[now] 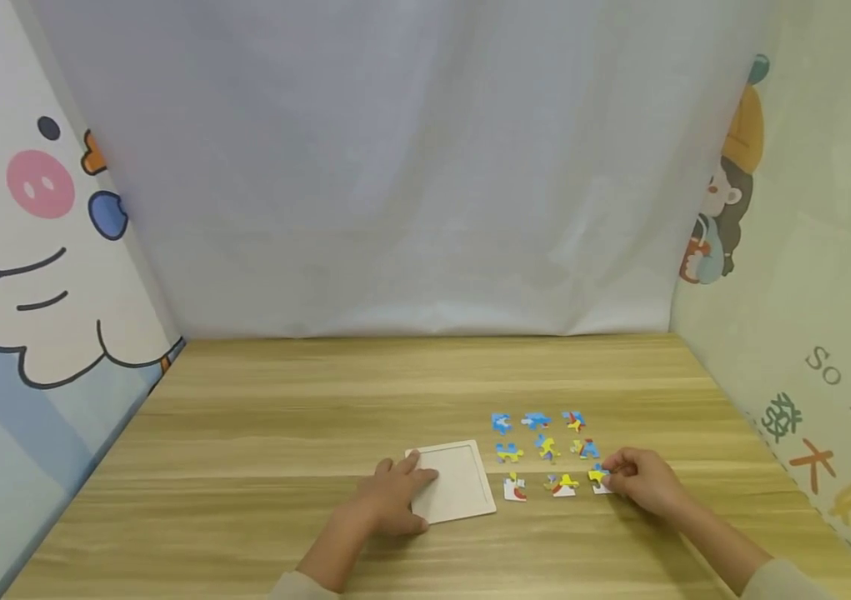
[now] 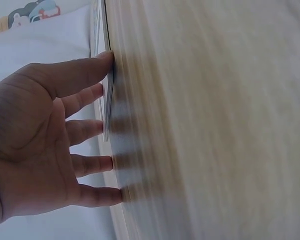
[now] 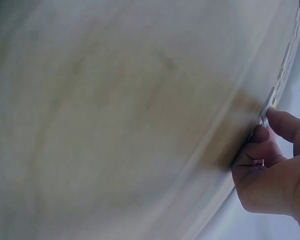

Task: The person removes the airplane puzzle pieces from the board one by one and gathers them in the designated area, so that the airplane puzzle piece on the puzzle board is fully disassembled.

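Note:
A square pale wooden puzzle tray [image 1: 458, 479] lies flat on the table. My left hand [image 1: 397, 498] rests at its left side, fingers spread and fairly straight. In the left wrist view, the thumb and some fingertips touch the thin tray edge [image 2: 109, 107], while the other fingertips reach the tabletop. With thumb and fingers, my right hand [image 1: 646, 481] pinches a jigsaw piece [image 1: 596, 477] of yellow, blue and white at the near right of the laid-out pieces. The right wrist view shows this hand [image 3: 272, 172] low against the table, the piece mostly hidden by its fingers.
Several other colourful jigsaw pieces [image 1: 547, 448] lie apart from each other in three rows, right of the tray. The wood-grain table [image 1: 267, 417] meets a pale curtain [image 1: 410, 208] at the back. Printed cartoon panels [image 1: 27, 275] stand along both sides.

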A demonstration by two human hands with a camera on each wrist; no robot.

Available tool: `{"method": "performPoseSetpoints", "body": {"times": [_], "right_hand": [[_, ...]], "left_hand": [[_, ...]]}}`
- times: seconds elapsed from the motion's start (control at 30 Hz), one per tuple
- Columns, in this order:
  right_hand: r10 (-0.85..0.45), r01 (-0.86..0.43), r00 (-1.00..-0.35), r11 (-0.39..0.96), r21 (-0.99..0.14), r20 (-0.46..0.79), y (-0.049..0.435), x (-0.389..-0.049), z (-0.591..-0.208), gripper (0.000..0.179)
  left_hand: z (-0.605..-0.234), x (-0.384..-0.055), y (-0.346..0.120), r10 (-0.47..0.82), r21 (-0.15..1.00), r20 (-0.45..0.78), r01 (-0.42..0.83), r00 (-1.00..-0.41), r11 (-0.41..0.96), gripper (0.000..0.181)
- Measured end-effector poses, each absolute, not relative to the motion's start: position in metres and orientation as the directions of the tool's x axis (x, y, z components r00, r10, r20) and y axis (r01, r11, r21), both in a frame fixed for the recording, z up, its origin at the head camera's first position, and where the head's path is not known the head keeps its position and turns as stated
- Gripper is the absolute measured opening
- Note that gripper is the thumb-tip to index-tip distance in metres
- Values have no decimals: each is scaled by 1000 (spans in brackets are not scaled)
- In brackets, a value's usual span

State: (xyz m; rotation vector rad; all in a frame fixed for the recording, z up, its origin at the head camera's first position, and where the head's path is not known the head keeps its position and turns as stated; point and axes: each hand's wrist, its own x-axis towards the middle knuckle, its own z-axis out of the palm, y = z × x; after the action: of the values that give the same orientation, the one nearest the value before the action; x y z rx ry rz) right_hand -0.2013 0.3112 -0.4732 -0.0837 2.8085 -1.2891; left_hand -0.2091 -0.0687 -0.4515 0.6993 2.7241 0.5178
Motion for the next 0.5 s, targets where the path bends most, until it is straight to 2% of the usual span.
{"method": "performPoseSetpoints", "body": {"times": [0.2,0.5], "right_hand": [[-54,-2,-997,669,-743,-46,310,-201,-469,15],[-142,20,-983,557,-830,-119,313,-194,-469,22]], "left_hand": [[-450,-209,-67,506,414,-180,402,-844,817,63],[-457,-209,-72,510,436,-171,400,-843,807,57]]}}
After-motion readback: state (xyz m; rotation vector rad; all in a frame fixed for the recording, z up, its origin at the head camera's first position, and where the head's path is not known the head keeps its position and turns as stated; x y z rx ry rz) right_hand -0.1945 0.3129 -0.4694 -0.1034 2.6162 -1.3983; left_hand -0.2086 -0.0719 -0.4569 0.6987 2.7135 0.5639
